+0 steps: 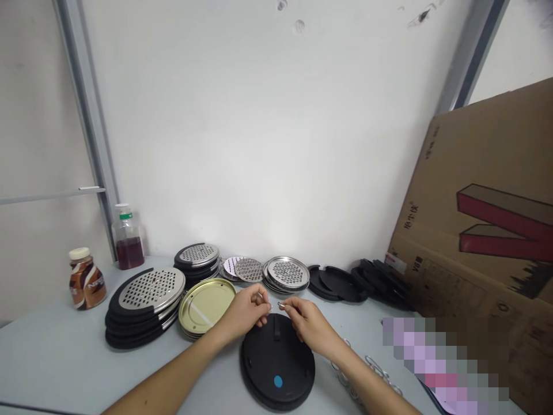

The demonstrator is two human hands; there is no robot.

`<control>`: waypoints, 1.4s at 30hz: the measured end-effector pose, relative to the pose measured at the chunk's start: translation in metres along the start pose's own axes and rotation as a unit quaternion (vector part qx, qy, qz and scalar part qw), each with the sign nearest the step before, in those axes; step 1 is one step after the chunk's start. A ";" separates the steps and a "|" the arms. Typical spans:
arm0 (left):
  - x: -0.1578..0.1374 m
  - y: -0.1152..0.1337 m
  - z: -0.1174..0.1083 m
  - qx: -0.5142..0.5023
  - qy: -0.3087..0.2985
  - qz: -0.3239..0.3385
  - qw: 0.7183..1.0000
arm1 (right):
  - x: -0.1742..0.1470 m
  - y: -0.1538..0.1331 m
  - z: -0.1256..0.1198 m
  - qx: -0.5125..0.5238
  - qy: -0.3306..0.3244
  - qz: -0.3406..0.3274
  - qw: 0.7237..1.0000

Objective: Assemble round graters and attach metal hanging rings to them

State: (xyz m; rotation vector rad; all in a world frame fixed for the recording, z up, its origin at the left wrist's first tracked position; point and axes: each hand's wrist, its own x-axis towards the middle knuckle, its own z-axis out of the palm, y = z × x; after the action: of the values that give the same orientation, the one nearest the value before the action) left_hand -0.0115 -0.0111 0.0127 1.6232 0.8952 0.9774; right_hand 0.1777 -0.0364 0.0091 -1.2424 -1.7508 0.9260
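Observation:
My left hand (253,308) is closed in a pinch just above the black round disc (294,363); a tiny shiny bit shows at its fingertips, too small to name. Facing it across a small gap, my right hand (305,323) pinches a small metal piece (281,305), perhaps part of a wire ring. The black disc lies below both hands, with a raised strap-like tab at its top and a blue round sticker (278,381). Loose metal wire rings (375,364) lie by my right forearm, partly hidden by it.
Black-rimmed perforated metal discs (151,290) are stacked at left beside gold-coloured round plates (211,305). Along the wall stand more perforated discs (288,272) and black round covers (341,283). A coffee jar (87,282), a bottle of dark liquid (129,251) and a large cardboard box (475,276) flank them.

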 end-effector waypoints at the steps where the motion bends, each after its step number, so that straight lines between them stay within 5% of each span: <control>1: 0.000 0.000 0.000 -0.014 -0.008 -0.012 1.000 | 0.000 0.001 0.000 -0.007 0.002 0.000 1.000; 10: -0.001 0.005 -0.001 -0.075 -0.017 -0.016 0.997 | -0.001 -0.002 -0.001 -0.056 -0.016 0.013 0.998; 17: -0.004 0.010 0.003 -0.095 -0.059 0.012 0.994 | -0.001 0.001 0.002 0.036 -0.046 0.049 0.997; 22: -0.004 0.011 0.007 0.006 -0.025 0.044 0.999 | -0.001 -0.004 0.002 0.122 -0.076 0.073 0.987; 29: -0.007 0.014 0.005 0.162 -0.001 0.111 0.981 | -0.002 -0.004 0.003 0.108 -0.061 0.068 0.990; 42: -0.009 0.014 0.008 0.216 0.013 0.166 0.962 | -0.002 -0.002 0.003 0.006 -0.030 -0.002 1.000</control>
State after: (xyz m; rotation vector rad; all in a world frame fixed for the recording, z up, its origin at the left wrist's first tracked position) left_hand -0.0066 -0.0255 0.0237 2.1890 0.9158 1.0835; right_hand 0.1748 -0.0394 0.0095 -1.2140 -1.7908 0.9805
